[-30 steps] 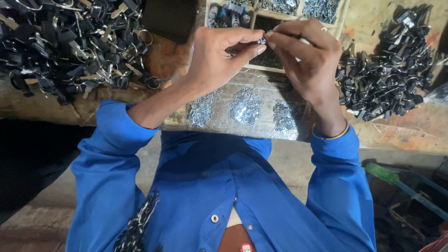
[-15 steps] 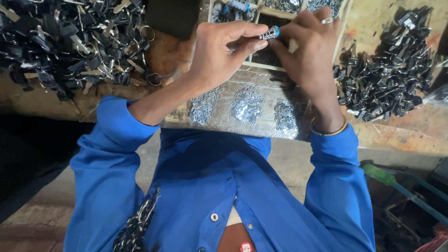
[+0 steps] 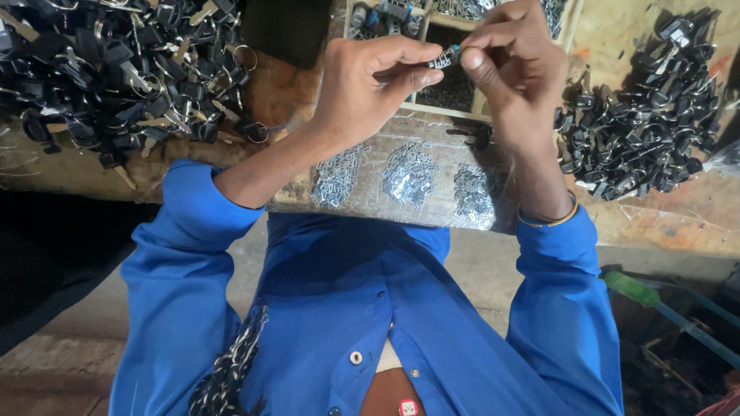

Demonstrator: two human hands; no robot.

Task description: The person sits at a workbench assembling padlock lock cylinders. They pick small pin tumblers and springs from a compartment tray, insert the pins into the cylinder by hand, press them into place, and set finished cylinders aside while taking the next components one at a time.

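Two hands meet above the worktop (image 3: 655, 223), the left hand (image 3: 362, 88) and the right hand (image 3: 516, 62) both pinched on one small ribbed metal cylinder (image 3: 445, 56) held between the fingertips. Below them lie three glinting heaps of tiny metal clips (image 3: 408, 181) on a shiny sheet. Black plastic-headed keys (image 3: 116, 69) pile up at either side, tangled and glossy.
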